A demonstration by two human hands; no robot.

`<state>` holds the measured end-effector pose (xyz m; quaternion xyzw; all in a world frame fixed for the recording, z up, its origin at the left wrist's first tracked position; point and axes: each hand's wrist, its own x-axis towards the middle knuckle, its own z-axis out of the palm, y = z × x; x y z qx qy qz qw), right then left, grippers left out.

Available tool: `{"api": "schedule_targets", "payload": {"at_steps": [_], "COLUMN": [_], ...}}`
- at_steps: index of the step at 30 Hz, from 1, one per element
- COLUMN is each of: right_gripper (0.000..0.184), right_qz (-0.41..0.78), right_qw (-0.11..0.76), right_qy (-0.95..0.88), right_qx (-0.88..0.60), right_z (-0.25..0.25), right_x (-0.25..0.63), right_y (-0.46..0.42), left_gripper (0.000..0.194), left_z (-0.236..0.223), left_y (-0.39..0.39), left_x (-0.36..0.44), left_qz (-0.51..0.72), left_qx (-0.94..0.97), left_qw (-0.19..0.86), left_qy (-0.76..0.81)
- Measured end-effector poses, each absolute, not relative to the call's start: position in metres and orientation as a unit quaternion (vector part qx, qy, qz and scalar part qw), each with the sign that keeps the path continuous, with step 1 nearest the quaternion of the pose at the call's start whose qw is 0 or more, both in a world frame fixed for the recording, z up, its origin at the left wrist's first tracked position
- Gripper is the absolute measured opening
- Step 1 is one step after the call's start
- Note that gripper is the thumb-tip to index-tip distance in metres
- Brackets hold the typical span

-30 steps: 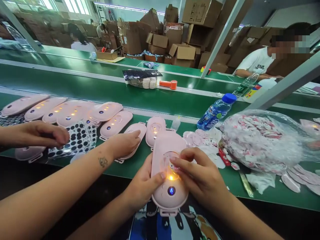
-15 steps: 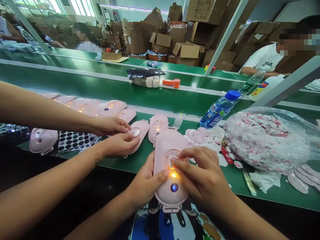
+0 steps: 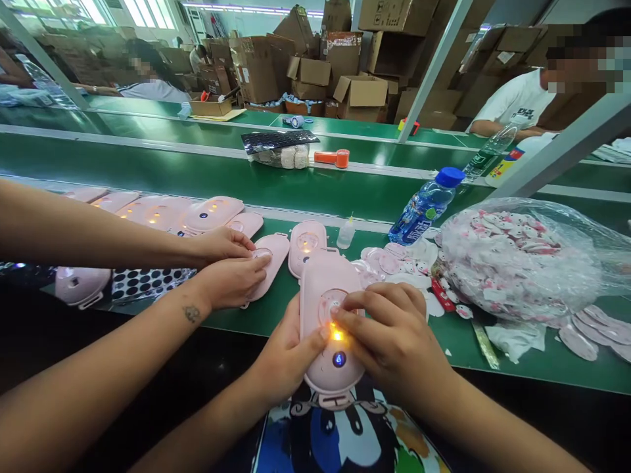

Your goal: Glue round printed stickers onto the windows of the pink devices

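A pink oval plastic casing (image 3: 328, 272), with a glowing amber light and a small blue-lit round display, is tilted up before me. My left hand (image 3: 280, 358) is closed around its left side, thumb on the front near the light. My right hand (image 3: 394, 325) is bent over the right side, its thumb and fingertips pressed together at the edge of a small round disc (image 3: 327, 306) in the casing's circular recess. Those fingers partly hide the disc. Just beyond stands another pink casing (image 3: 298, 263) with a lit amber spot.
At left, a co-worker's hands (image 3: 236, 269) work on another pink casing (image 3: 273, 266). A dropper bottle (image 3: 346, 233), a blue-capped bottle (image 3: 424, 207) and a clear bag of printed pieces (image 3: 522, 263) stand on the green table (image 3: 473, 355). More casings lie at far left.
The whole view has shifted slightly. My fingers remain at the recess. The co-worker's hands have brought a clear disc down onto their casing.
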<state>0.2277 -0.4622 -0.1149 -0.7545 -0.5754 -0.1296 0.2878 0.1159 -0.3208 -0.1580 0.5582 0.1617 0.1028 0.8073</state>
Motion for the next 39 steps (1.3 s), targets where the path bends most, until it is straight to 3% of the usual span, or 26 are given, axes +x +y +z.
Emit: {"api": "schedule_targets", "payload": {"at_steps": [5, 9, 13, 15, 18, 39], "right_gripper": [0.015, 0.043, 0.077, 0.075, 0.069, 0.070], "right_qz": [-0.103, -0.081, 0.120, 0.229, 0.276, 0.205], "right_qw": [0.311, 0.439, 0.574, 0.623, 0.670, 0.634], "right_qy": [-0.571, -0.488, -0.380, -0.354, -0.337, -0.387], "right_qx": [-0.753, -0.750, -0.716, -0.659, -0.601, -0.637], "right_z": [-0.117, -0.130, -0.151, -0.157, -0.159, -0.138], "right_x": [0.231, 0.233, 0.232, 0.229, 0.226, 0.227], "right_y": [-0.462, -0.463, -0.459, -0.456, -0.453, -0.451], "left_gripper": [0.065, 0.062, 0.062, 0.062, 0.068, 0.033], "left_z": [-0.156, -0.155, -0.155, -0.154, -0.154, -0.147], "left_y": [-0.321, -0.322, -0.321, -0.321, -0.320, -0.328], "left_x": [0.119, 0.120, 0.122, 0.123, 0.125, 0.145], "left_qz": [0.107, 0.117, 0.156, 0.164, 0.156, 0.224], "left_qx": [0.557, 0.507, 0.491, 0.496, 0.493, 0.438], "left_qw": [0.811, 0.847, 0.852, 0.847, 0.849, 0.859], "left_qy": [0.144, 0.113, 0.095, 0.098, 0.110, 0.142]}}
